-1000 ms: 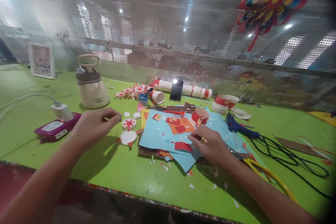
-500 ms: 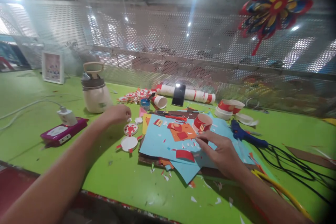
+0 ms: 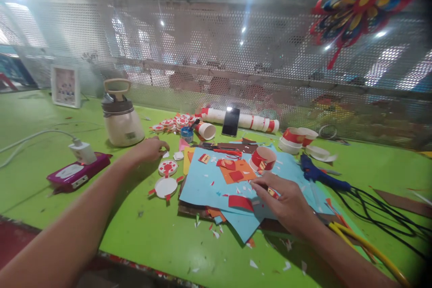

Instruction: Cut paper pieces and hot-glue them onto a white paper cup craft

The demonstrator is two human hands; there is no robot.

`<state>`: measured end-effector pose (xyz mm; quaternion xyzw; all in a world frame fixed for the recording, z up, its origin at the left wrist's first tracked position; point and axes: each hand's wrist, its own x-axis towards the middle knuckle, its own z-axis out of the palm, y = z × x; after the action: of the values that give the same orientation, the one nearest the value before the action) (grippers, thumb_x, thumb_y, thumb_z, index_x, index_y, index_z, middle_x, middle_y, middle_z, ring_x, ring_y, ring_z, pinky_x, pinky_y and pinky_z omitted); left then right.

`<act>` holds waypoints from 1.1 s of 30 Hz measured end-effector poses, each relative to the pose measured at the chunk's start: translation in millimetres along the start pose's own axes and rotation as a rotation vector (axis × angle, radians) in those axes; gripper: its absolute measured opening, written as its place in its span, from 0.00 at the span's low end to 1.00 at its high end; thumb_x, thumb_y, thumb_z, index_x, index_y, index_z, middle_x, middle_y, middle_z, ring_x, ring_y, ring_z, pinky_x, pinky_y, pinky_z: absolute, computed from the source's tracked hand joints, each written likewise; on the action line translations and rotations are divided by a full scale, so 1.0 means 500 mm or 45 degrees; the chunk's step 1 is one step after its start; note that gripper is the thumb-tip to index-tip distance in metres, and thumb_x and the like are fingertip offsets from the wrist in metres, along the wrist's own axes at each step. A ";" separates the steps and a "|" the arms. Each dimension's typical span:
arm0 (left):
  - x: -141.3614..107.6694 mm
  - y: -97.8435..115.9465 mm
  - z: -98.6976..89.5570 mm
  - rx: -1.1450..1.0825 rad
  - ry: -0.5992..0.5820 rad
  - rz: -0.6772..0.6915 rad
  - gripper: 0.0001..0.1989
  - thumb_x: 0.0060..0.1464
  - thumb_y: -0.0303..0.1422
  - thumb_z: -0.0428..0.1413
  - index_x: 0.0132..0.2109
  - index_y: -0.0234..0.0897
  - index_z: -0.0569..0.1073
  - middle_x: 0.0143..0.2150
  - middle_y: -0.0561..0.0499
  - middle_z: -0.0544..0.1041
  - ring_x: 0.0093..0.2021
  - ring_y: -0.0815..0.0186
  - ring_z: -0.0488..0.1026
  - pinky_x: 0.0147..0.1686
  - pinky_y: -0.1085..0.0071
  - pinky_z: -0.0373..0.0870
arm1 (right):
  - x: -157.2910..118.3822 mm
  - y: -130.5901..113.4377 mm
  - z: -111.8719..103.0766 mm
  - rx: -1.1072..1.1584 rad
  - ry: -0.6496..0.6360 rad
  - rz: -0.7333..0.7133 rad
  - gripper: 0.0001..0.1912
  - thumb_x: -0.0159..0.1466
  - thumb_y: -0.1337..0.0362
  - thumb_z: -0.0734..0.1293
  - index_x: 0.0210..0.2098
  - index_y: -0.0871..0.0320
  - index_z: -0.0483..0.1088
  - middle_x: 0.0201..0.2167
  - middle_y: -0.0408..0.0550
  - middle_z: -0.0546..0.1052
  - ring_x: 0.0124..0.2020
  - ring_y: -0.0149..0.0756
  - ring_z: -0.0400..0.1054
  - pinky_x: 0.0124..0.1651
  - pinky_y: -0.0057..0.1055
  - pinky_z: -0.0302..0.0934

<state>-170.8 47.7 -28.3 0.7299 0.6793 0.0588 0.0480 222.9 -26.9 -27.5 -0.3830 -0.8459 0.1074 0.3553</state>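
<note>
My left hand hovers just over the table, its index finger curved away from the rest, above a small white paper piece. Beside it lie white squares, a red-patterned paper disc and a white disc with red tabs. My right hand is pinched over light blue paper sheets; whatever sits between thumb and finger is too small to make out. Around it are a cut red paper cup, an orange paper piece and a curved red strip.
A blue glue gun with a black cord lies right. Behind are a phone, a long paper-cup tube, paper cups and a blue jar. Left stand a large bottle and a purple power strip.
My left hand's fingers have loosened from a closed curl, with the index finger lifting out. My right hand stays pinched in nearly the same place. The view has shifted slightly.
</note>
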 end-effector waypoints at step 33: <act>-0.065 0.137 -0.078 -1.079 -0.069 0.282 0.10 0.45 0.38 0.59 0.36 0.44 0.80 0.34 0.50 0.81 0.33 0.64 0.74 0.35 0.68 0.69 | -0.003 -0.006 0.001 0.072 0.003 0.007 0.09 0.64 0.65 0.62 0.33 0.58 0.74 0.28 0.46 0.77 0.29 0.34 0.70 0.34 0.32 0.63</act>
<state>-111.5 9.9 20.1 0.7154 0.5114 0.3179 0.3545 221.8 -30.2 -27.1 -0.3751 -0.8412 0.1317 0.3666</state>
